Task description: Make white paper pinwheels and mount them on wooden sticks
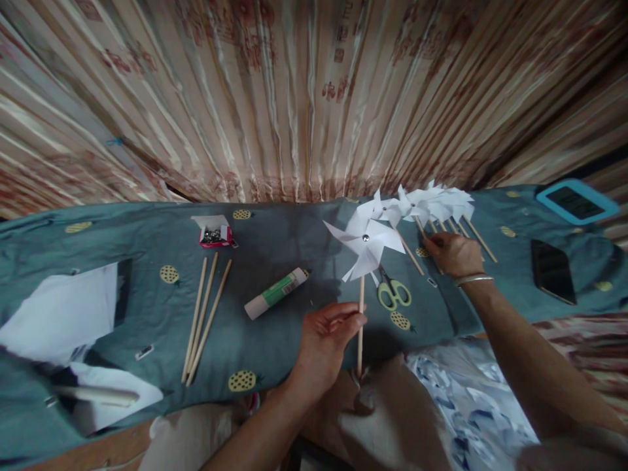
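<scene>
Between its thumb and fingers, my left hand (328,333) pinches the wooden stick of a white paper pinwheel (373,243), held upright near the front edge of the table. A round metal pin marks the pinwheel's middle. Farther right, my right hand (456,254), with a bracelet at the wrist, has its fingers closed at the stick of one pinwheel in a row. Several finished white pinwheels (441,201) lie there overlapping, sticks toward me. Green-handled scissors (394,294) rest just behind the held stick, their blades partly hidden by the paper.
A glue stick (275,292) lies mid-table. Left of it are three loose wooden sticks (200,320) and an open box of metal pins (214,234). White paper sheets (63,311) sit far left. A phone (553,271) and a blue-framed device (577,200) are at right.
</scene>
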### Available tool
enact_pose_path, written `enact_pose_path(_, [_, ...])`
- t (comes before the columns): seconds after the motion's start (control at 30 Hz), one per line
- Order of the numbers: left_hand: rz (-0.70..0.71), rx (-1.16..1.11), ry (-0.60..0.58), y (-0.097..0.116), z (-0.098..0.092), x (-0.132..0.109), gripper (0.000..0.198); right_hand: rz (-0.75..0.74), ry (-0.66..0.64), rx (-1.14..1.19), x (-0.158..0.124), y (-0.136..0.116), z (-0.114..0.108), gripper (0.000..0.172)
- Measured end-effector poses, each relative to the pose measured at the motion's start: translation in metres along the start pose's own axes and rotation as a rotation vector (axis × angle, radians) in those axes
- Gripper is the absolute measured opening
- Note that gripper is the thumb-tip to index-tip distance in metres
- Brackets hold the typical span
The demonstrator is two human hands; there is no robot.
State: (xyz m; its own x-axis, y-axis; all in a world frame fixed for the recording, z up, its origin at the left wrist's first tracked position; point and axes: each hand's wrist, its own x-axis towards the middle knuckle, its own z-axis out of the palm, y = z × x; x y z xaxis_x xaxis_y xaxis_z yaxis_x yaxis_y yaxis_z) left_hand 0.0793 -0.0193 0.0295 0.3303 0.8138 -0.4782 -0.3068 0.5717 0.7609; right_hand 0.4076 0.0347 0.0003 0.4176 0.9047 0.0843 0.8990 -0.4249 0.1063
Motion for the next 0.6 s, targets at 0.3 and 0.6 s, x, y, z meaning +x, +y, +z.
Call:
enact_pose_path(0.3, [0.025,0.024,-0.010,-0.001,0.000,0.000,0.017,-0.135,0.121,0.050,-0.020,-0.011,-0.003,0.038])
enact_pose_path(0.6, [0.024,0.008,0.006,0.005,0.001,0.000,0.016,-0.148,0.030,0.076,-0.026,-0.028,0.003,0.032])
